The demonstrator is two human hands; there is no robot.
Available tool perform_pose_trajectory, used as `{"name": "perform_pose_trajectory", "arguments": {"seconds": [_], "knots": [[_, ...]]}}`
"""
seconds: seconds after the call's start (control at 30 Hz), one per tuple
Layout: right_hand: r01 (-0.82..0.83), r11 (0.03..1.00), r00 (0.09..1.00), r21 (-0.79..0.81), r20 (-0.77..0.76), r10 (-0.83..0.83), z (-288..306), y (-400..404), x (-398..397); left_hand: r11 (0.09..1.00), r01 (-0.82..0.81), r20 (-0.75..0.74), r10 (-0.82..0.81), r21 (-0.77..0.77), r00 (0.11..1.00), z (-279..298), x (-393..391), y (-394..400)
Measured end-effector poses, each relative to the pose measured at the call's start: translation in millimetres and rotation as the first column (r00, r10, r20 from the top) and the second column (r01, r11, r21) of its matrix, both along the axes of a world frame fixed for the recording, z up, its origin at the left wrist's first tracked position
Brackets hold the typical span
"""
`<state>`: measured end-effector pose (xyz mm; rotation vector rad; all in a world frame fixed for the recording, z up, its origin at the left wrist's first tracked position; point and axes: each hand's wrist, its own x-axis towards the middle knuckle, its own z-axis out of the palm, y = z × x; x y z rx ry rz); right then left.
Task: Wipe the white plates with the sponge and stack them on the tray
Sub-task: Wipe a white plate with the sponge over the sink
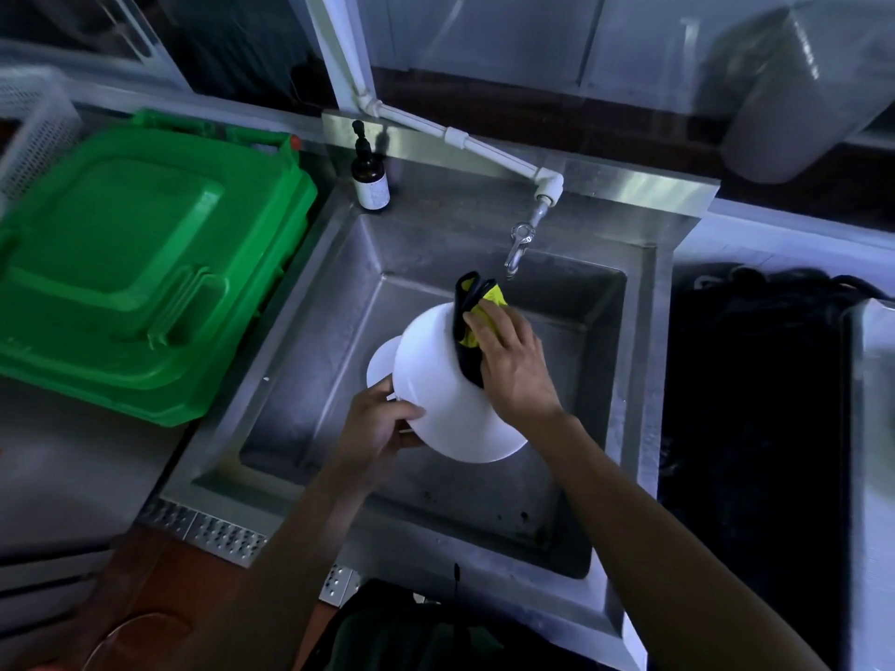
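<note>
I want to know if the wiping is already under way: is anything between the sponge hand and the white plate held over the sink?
Nothing visible. The right hand presses the yellow and black sponge straight onto the upper edge of the white plate, which the left hand grips at its lower left rim above the sink.

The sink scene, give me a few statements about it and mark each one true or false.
1. The right hand presses a yellow and black sponge on the white plate. True.
2. The left hand hangs idle beside the sink. False: it grips the plate's lower left edge.
3. Water is pouring from the tap. False: no stream shows.
4. A brown pump bottle stands on the sink's back left corner. True.
5. The green bin lid lies to the right of the sink. False: it lies on the left.
</note>
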<state>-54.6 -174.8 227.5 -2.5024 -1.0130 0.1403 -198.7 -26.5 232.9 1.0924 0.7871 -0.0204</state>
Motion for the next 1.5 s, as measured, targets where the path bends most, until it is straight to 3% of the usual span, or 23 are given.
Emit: {"name": "perform_pose_trajectory", "arguments": {"seconds": [0.43, 0.8, 1.1, 1.5], "knots": [[0.171, 0.984, 0.979, -0.053, -0.103, -0.175, -19.5, -44.3, -32.2, 0.987, -0.161, 0.013, 0.161, 0.001, 0.987, 9.6, 1.3, -25.2], [0.138, 0.983, 0.96, 0.121, -0.259, -0.103, -9.1, -21.3, -94.2, 0.963, -0.266, -0.01, 0.266, -0.035, 0.964, 7.9, 6.8, -36.9], [0.013, 0.979, 0.989, 0.202, -0.149, 0.018, -0.8, -5.4, -96.4, 0.955, -0.297, 0.022, 0.297, -0.017, 0.955, 17.3, 4.6, -19.1], [0.166, 0.982, 0.977, 0.085, -0.146, -0.152, -15.9, -23.7, -57.1, 0.975, -0.201, 0.005, 0.202, 0.093, 0.979, 19.2, -2.2, -2.3]]}}
